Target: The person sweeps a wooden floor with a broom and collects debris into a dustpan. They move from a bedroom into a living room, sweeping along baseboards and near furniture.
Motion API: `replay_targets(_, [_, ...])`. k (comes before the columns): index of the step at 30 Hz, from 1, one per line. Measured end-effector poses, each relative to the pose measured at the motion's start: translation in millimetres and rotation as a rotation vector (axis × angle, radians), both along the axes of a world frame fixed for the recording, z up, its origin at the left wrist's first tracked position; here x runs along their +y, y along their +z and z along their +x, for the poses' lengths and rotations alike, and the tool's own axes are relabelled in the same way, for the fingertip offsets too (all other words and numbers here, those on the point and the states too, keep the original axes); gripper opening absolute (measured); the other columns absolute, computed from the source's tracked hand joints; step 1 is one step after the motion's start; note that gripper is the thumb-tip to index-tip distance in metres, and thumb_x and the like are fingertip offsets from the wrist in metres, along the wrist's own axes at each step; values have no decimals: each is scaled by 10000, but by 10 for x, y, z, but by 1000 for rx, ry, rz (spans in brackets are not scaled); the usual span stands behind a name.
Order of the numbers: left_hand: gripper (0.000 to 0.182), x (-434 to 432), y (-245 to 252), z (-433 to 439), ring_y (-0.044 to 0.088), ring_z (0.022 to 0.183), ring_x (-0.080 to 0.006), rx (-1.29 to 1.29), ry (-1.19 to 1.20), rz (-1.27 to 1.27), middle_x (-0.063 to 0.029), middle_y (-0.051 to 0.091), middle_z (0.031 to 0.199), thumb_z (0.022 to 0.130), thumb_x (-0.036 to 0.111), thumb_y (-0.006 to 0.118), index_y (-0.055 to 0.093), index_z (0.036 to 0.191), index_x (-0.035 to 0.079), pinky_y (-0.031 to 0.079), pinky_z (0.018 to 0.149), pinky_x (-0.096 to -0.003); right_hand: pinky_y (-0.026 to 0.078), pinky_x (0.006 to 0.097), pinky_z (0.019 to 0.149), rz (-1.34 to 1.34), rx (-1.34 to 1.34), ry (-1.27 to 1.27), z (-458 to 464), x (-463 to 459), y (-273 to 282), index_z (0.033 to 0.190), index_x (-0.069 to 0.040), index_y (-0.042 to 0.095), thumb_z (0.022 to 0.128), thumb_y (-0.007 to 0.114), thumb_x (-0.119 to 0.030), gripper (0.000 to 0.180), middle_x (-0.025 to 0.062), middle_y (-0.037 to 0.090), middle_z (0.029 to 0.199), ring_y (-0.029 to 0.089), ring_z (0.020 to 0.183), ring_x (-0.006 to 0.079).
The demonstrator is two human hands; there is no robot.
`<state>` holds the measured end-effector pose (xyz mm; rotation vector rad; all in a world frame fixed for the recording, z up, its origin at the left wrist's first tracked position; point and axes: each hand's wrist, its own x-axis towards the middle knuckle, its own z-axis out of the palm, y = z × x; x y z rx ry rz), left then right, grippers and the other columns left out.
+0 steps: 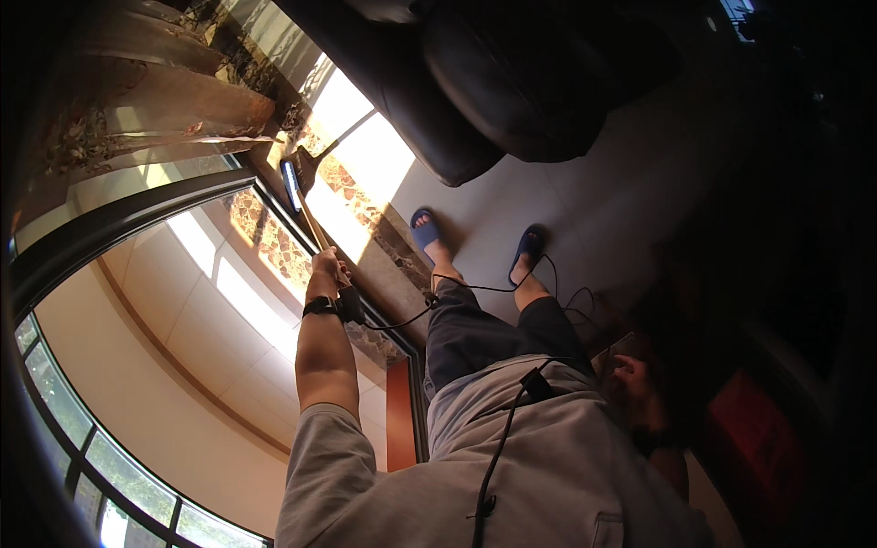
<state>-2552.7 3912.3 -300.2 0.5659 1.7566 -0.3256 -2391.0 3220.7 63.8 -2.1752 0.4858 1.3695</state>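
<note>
My left hand [329,266] is closed around the pale handle [312,220] of a brush or broom. Its long narrow head, blue with white bristles [292,186], reaches the floor strip at the corner of a dark door or window frame, close to the curtain hem. A black strap and a small black box with a cable sit on my left wrist. My right hand [632,373] is low at my right side in deep shadow, its fingers partly spread beside a thin flat object [614,351]. Whether it holds that object I cannot tell.
A black leather sofa [466,103] stands ahead. Patterned curtains [171,96] hang at the upper left. The dark frame [137,212] with glass runs along my left. A black cable [479,289] loops across my legs and the tiled floor. A red object [754,425] lies in shadow at right.
</note>
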Motion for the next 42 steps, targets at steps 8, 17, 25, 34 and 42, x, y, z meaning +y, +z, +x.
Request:
replay_targets(8, [293,-1525,100,903,537,473,-290,-113,-213,-67,-135,546,655,998,325,568,536,931,42,464,429,-443,548,284,670,62,52,-104,-268,-698,-146,1367,-18,564,926,663,-82,456,49,705,872,646,753,107])
replay_targets(17, [271,-3436,592,1507,560,526,-266,-165,-408,-142,-86,526,661,970,328,626,531,939,77,484,464,-428,555,293,622,155,59,-166,-482,-2197,-801,1377,-5,552,946,660,-128,461,74,716,944,661,727,132])
replay_targets(25, [278,-4502,1363,1621,569,517,-263,-142,-696,-117,-98,570,651,971,331,629,572,982,59,474,464,-404,550,284,592,255,14,-233,192,-4008,-855,1319,7,585,955,630,-136,394,98,715,953,670,702,147])
replay_targets(34, [179,-4294,1934,1115,486,439,-232,-134,-454,68,-79,491,618,1002,274,560,517,1094,127,441,393,-398,554,305,636,286,-189,194,938,-4878,-1094,1216,4,641,956,598,-135,297,128,716,993,687,802,170])
replay_targets(42, [193,-4023,731,599,504,494,-269,115,-127,107,-113,493,646,967,257,591,525,948,76,420,420,-438,549,304,765,159,-105,170,1387,-4273,-748,1274,-13,636,907,680,-133,388,106,715,1027,664,863,142])
